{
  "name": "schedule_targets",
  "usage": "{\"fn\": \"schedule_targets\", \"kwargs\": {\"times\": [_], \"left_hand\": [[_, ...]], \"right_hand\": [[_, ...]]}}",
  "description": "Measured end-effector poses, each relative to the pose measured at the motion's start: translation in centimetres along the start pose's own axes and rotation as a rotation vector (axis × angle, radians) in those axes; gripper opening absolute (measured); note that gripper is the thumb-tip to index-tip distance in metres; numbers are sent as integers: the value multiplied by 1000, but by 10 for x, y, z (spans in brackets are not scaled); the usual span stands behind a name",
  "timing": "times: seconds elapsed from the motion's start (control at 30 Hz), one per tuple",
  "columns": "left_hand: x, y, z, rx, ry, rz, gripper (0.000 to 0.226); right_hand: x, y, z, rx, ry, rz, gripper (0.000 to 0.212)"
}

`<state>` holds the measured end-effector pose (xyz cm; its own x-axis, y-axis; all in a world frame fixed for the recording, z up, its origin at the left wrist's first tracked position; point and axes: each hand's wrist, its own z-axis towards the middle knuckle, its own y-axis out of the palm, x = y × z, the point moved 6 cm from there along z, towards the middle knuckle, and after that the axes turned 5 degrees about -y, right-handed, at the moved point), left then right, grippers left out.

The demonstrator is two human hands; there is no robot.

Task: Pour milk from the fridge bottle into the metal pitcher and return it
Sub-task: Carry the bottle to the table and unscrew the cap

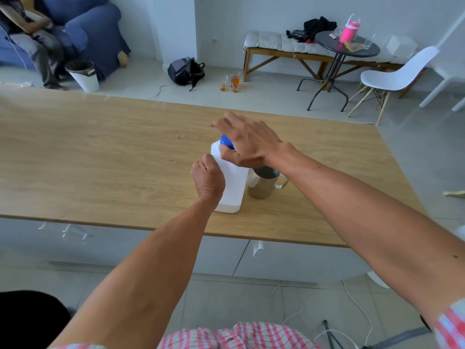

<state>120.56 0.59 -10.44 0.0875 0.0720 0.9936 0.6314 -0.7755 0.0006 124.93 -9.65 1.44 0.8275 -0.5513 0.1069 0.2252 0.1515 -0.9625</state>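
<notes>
A white plastic milk bottle (234, 187) stands upright on the wooden table (100, 157), near its front edge. My left hand (208, 178) grips the bottle's left side. My right hand (247, 142) is on top of the bottle, its fingers closed around the blue cap (225, 141). Just right of the bottle, touching or nearly touching it, stands the metal pitcher (263, 183), its handle pointing right. My right wrist passes over the pitcher's rim and hides part of its opening.
Beyond the table lie a grey backpack (186, 71), several glasses of orange drink on the floor (232, 83), a white bin (84, 75), a round dark table (347, 46), a white chair (395, 76) and a bench (281, 46). A person sits on a blue sofa (37, 34) at far left. Cables (286, 306) lie on the floor by my feet.
</notes>
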Motion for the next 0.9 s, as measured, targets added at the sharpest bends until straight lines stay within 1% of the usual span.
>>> {"fn": "schedule_targets", "kwargs": {"times": [0.07,0.1,0.2,0.33,0.43,0.53,0.63,0.77,0.9], "left_hand": [[-2,0,-1,6,-28,4,29],[-2,0,-1,6,-34,7,29],[-1,0,-1,11,-36,33,27],[-2,0,0,20,-25,37,29],[-1,1,-2,11,2,25,27],[-2,0,0,17,2,49,27],[1,0,-1,26,18,69,26],[1,-1,-3,21,-5,63,26],[5,-3,-6,26,10,79,27]], "right_hand": [[9,-3,2,-6,132,-68,67],[11,-4,3,-21,143,-94,68],[9,0,3,-81,68,-83,52],[6,-3,-2,-50,-10,30,41],[5,-1,-11,-35,-34,81,41],[-2,0,-14,-22,-48,137,34],[-7,-6,-10,-40,-57,105,30],[-13,-14,-12,-74,-95,111,33],[-14,-19,-11,-103,-83,157,34]]}}
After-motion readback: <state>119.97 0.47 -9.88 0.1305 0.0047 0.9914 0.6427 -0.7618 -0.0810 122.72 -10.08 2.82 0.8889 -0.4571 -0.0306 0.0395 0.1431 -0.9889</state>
